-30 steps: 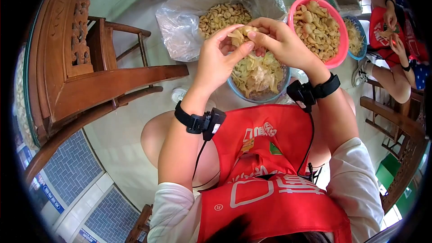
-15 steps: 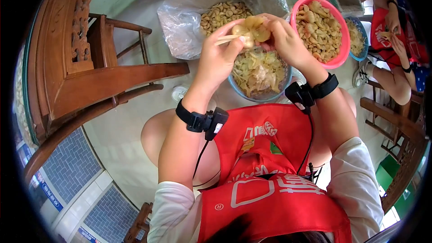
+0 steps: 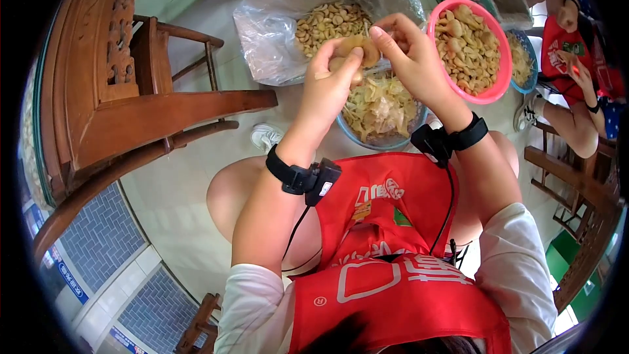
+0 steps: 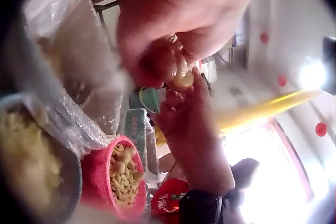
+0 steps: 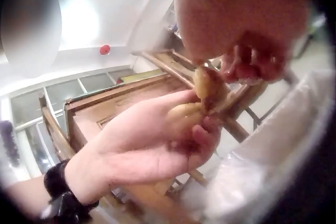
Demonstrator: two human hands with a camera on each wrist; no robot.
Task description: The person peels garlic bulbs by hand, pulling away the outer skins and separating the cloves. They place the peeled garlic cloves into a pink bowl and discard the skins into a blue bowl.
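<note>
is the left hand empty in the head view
No, the left hand pinches a yellowish-brown piece between its thumb and fingers.

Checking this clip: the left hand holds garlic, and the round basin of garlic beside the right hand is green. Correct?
Not quite: the left hand holds garlic, but the round basin beside the right hand is pink, as the head view shows.

Pale floor (image 3: 190, 151), plastic-lined container (image 3: 264, 49) set on it, blue basin (image 3: 354, 139) placed just beside, pink basin (image 3: 506, 60) stood to the right, base hidden, carved wooden chair (image 3: 183, 109) stationed at left, white shoe (image 3: 265, 136) planted nearby.
</note>
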